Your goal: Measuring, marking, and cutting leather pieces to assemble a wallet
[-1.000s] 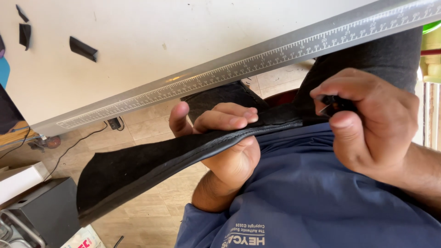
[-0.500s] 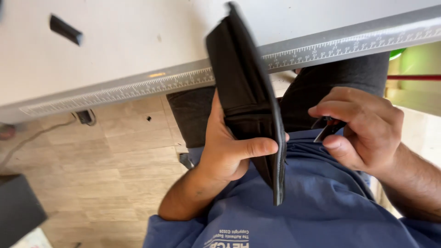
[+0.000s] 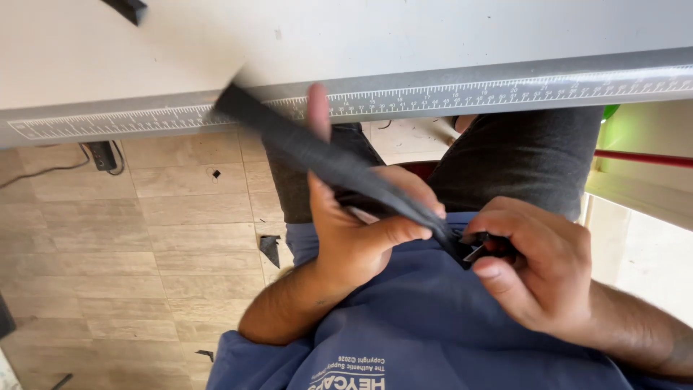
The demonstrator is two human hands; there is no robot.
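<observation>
Left hand (image 3: pixel 361 231) grips black strip (image 3: pixel 317 155) below table edge (image 3: pixel 433 90).

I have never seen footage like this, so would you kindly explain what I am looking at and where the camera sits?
There is no machine here: the camera sits on a person's head and looks down over their blue shirt at their own two bare hands. The left hand grips a long, flat strip of black material, seen nearly edge-on and slightly blurred. The right hand pinches a small dark tool at the strip's near end; what kind of tool it is I cannot tell. Above is a white table with a measuring scale along its edge. Below are the tiled floor and a few dark scraps.
</observation>
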